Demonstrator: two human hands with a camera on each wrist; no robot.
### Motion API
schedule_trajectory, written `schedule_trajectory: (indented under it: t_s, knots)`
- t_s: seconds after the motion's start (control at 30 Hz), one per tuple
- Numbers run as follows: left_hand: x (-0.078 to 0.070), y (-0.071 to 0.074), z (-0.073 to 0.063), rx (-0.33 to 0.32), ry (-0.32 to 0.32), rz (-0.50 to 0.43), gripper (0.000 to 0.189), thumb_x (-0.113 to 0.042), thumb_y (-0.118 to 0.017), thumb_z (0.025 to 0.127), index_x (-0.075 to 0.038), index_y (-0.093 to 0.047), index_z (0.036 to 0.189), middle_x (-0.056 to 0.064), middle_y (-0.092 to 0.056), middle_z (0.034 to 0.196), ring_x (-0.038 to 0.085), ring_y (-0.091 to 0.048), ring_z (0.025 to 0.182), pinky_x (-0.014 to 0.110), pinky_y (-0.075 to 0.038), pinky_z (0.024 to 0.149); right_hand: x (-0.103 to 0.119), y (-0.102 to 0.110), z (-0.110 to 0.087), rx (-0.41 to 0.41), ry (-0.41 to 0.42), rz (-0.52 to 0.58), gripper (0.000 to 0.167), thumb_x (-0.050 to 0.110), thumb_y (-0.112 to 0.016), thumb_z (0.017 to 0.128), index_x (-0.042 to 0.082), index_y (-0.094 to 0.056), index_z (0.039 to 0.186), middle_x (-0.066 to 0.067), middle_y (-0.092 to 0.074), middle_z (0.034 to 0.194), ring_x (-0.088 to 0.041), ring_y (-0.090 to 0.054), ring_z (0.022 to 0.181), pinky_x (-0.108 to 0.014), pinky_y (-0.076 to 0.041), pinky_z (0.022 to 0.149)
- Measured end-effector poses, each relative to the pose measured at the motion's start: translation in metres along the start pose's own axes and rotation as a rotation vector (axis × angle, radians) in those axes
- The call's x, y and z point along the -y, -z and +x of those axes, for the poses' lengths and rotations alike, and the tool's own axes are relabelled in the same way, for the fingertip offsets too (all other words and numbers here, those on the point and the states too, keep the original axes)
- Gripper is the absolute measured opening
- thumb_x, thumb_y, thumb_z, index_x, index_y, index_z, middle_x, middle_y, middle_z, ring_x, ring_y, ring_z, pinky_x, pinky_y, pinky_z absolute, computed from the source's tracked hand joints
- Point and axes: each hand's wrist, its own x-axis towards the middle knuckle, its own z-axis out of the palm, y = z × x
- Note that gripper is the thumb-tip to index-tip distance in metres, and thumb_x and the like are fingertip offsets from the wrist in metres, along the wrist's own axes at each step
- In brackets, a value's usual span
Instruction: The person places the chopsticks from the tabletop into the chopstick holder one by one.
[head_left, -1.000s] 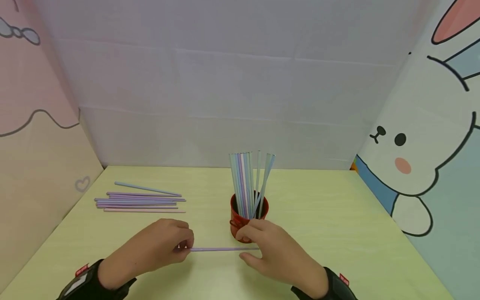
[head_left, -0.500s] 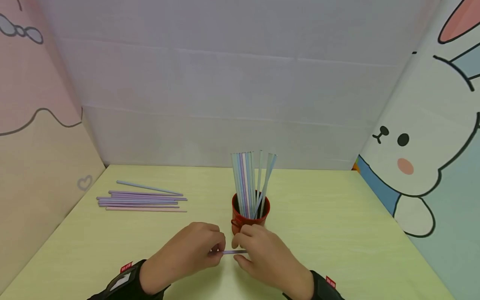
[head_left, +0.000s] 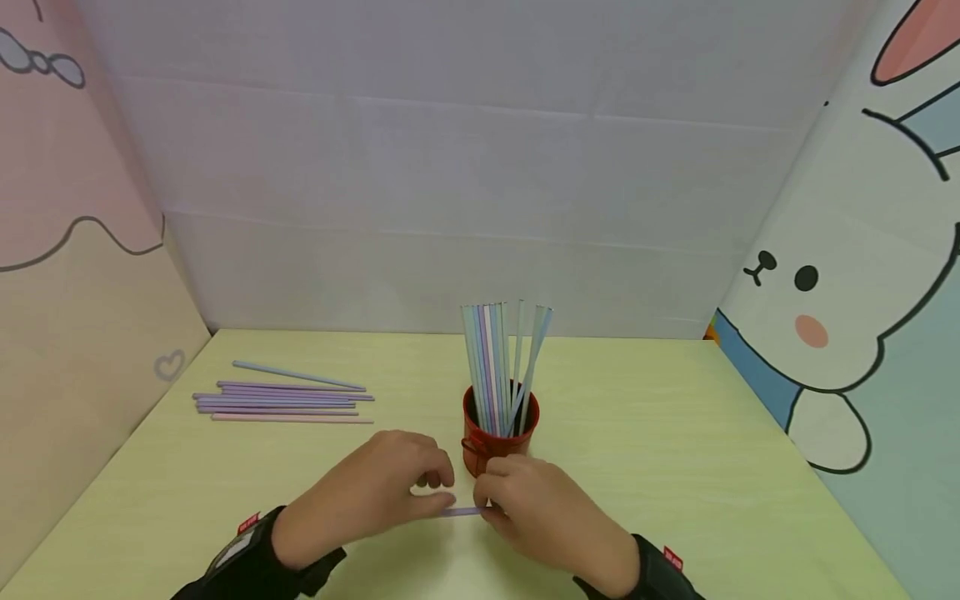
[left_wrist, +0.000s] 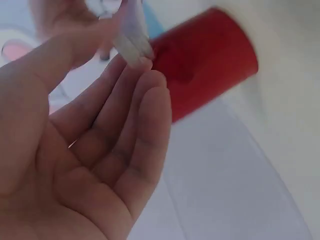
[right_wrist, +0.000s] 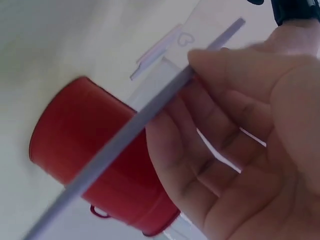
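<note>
A purple straw [head_left: 460, 512] lies crosswise in front of a small red bucket [head_left: 480, 448], low over the table. My right hand [head_left: 551, 517] pinches it between thumb and fingers; in the right wrist view the straw [right_wrist: 125, 134] runs out past the fingertips on both sides. My left hand [head_left: 375, 483] is at the straw's left part, with thumb and fingers parted and its fingers loosely bent. Several pastel straws [head_left: 489, 367] stand upright in the bucket, some leaning right. The bucket [left_wrist: 215, 60] shows behind the left fingertips in the left wrist view.
Several purple and pink straws [head_left: 281, 406] lie side by side on the table at the left, with a blue straw [head_left: 296, 374] behind them. A pale wall [head_left: 450, 167] closes off the back, and printed panels [head_left: 847, 350] flank the table.
My left hand slid right along the straw toward the right hand, then its thumb and fingers parted. The right hand's fingers closed on the straw.
</note>
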Motion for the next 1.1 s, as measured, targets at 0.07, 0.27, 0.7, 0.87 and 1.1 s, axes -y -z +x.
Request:
schedule_trajectory:
  t_s: [0.07, 0.27, 0.7, 0.87, 1.1]
  knots:
    - [0.006, 0.012, 0.001, -0.063, 0.051, -0.036, 0.001, -0.022, -0.078, 0.099, -0.023, -0.078, 0.098, -0.019, -0.068, 0.088, -0.002, -0.062, 0.08, 0.022, -0.056, 0.072, -0.004, 0.009, -0.003, 0.04, -0.001, 0.07, 0.011, 0.013, -0.084, 0.092, 0.017, -0.074, 0.094, 0.011, -0.063, 0.089, 0.0, -0.054, 0.077, -0.016, -0.053, 0.072]
    - [0.034, 0.023, 0.008, -0.312, 0.155, -0.162, 0.027, -0.021, -0.073, 0.103, -0.016, -0.072, 0.129, -0.01, -0.075, 0.108, 0.009, -0.072, 0.098, 0.032, -0.062, 0.088, -0.017, 0.046, -0.01, -0.036, 0.067, 0.315, 0.009, 0.012, -0.078, 0.098, 0.019, -0.073, 0.102, 0.012, -0.066, 0.094, 0.001, -0.058, 0.081, -0.018, -0.056, 0.073]
    - [0.04, -0.036, 0.045, -0.232, 0.288, -0.542, 0.096, -0.042, -0.09, 0.085, -0.012, -0.04, 0.161, 0.009, -0.052, 0.156, 0.034, -0.055, 0.139, 0.053, -0.048, 0.115, -0.029, 0.087, 0.014, -0.592, 0.032, 0.583, 0.02, -0.01, -0.073, 0.093, 0.006, -0.072, 0.105, -0.004, -0.072, 0.097, -0.015, -0.071, 0.084, -0.031, -0.065, 0.079]
    - [0.036, -0.05, 0.056, -0.226, 0.266, -0.565, 0.094, -0.04, -0.093, 0.083, -0.017, -0.043, 0.159, 0.001, -0.055, 0.151, 0.026, -0.053, 0.138, 0.053, -0.047, 0.115, -0.04, 0.083, 0.02, -0.751, -0.026, 0.634, 0.017, -0.012, -0.069, 0.095, -0.003, -0.068, 0.109, -0.011, -0.07, 0.096, -0.017, -0.071, 0.084, -0.029, -0.065, 0.079]
    - [0.036, -0.061, 0.058, -0.229, 0.283, -0.537, 0.092, -0.037, -0.094, 0.082, -0.016, -0.045, 0.158, 0.002, -0.057, 0.149, 0.025, -0.055, 0.135, 0.051, -0.05, 0.112, -0.062, 0.064, 0.029, -0.654, -0.218, 0.572, 0.011, 0.0, -0.071, 0.099, 0.001, -0.067, 0.109, -0.009, -0.072, 0.096, -0.016, -0.073, 0.083, -0.028, -0.065, 0.076]
